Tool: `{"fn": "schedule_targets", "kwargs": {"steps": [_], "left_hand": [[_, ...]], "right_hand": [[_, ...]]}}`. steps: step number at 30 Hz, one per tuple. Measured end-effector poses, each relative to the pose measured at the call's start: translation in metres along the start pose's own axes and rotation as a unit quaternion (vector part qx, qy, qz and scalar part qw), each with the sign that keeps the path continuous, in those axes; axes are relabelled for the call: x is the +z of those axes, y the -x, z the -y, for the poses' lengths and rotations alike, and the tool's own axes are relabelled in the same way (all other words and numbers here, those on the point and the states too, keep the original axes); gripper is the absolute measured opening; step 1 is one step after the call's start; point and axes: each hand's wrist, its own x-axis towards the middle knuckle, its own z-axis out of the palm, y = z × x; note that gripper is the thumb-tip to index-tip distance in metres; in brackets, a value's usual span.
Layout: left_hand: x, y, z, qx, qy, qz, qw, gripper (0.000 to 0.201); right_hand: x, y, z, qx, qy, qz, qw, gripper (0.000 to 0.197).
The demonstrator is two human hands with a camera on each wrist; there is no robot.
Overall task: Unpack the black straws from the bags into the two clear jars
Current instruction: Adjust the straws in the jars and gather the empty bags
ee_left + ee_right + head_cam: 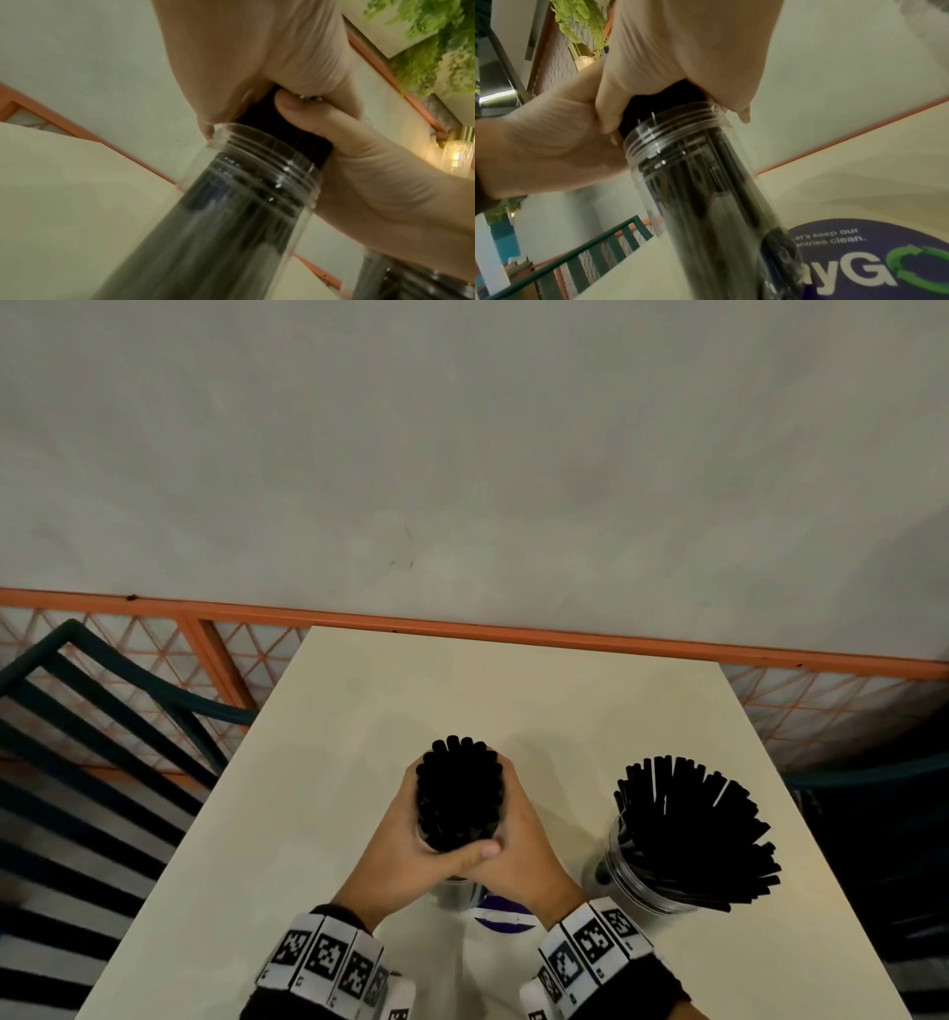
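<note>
While wrapped together round one upright bundle of black straws (458,793), both hands clamped on it: left hand (405,845) on the bundle's left side with thumb laid across the near face, right hand (518,839) on the right side, fingers of the two overlapping at the front. Held just above the threaded rim of a clear jar (257,162), lower straw ends already down inside its wall, as seen from both wrist views. Jar standing on the cream tabletop (359,711), mostly hidden under the hands from the head view. To the right, apart from the hands, a second clear jar (631,880) full of black straws fanned outward. Near the first jar's base, a purple round sticker (859,253) with white lettering on the tabletop. Marker-printed bands around both wrists. Beyond the tabletop's left edge, a dark green slatted chair (77,711); behind, an orange-framed mesh railing (462,629).
</note>
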Motion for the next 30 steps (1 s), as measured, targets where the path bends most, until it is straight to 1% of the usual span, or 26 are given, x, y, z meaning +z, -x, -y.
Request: {"fn": "schedule_targets", "kwargs": {"steps": [3,7,11,14,15,16,18,20,21,22,23,24,25,26,27,28,29,30], "left_hand": [[0.005,0.0,0.002,0.012,0.001,-0.021,1.0,0.076],[0.005,-0.001,0.011,0.007,0.0,-0.047,0.999,0.071],[0.004,-0.002,0.013,0.0,-0.008,-0.048,0.999,0.074],[0.002,-0.002,0.018,-0.005,-0.011,-0.043,0.999,0.073],[0.001,-0.002,0.021,-0.012,-0.029,-0.033,0.999,0.075],[0.0,-0.001,0.021,-0.022,-0.051,-0.02,0.998,0.079],[-0.006,0.004,0.022,-0.014,-0.062,0.004,0.998,0.092],[-0.017,0.014,0.022,-0.028,-0.067,0.015,0.997,0.114],[-0.024,0.021,0.022,-0.05,-0.084,0.015,0.995,0.126],[-0.032,0.031,0.021,-0.083,-0.108,0.014,0.991,0.134],[-0.041,0.043,0.022,-0.11,-0.134,0.017,0.985,0.135],[-0.049,0.057,0.023,-0.128,-0.158,0.02,0.979,0.129],[-0.056,0.071,0.022,-0.14,-0.182,0.02,0.973,0.116],[-0.062,0.087,0.02,-0.149,-0.207,0.015,0.967,0.1],[-0.067,0.103,0.019,-0.152,-0.233,0.01,0.96,0.082],[-0.072,0.119,0.018,-0.155,-0.261,0.01,0.953,0.068],[-0.077,0.135,0.019,-0.159,-0.286,0.016,0.945,0.06],[-0.081,0.149,0.019,-0.157,-0.306,0.02,0.939,0.06]], "right_hand": [[-0.002,0.001,0.002,0.002,-0.006,-0.01,1.0,0.067],[-0.002,0.001,-0.002,0.02,-0.021,0.009,1.0,0.068],[0.0,-0.001,-0.001,0.028,-0.031,0.008,0.999,0.065],[0.004,-0.001,-0.009,0.01,-0.028,0.008,1.0,0.065],[0.005,0.0,-0.013,0.001,-0.027,0.009,1.0,0.069],[0.006,0.002,-0.019,-0.003,-0.029,0.014,0.999,0.078],[0.006,0.007,-0.027,0.022,-0.029,0.024,0.999,0.104],[0.002,0.017,-0.031,0.061,-0.047,0.028,0.997,0.125],[-0.001,0.025,-0.029,0.085,-0.055,0.022,0.995,0.128],[-0.003,0.036,-0.03,0.116,-0.06,0.013,0.991,0.13],[-0.006,0.048,-0.031,0.146,-0.058,0.0,0.988,0.131],[-0.006,0.061,-0.034,0.168,-0.054,-0.011,0.984,0.127],[-0.006,0.075,-0.036,0.178,-0.047,-0.021,0.983,0.114],[-0.003,0.089,-0.04,0.168,-0.031,-0.025,0.985,0.091],[0.001,0.104,-0.041,0.144,0.003,-0.013,0.989,0.063],[0.006,0.119,-0.041,0.113,0.044,0.005,0.993,0.043],[0.012,0.132,-0.038,0.086,0.072,0.028,0.993,0.027],[0.018,0.144,-0.036,0.05,0.086,0.054,0.994,0.019]]}}
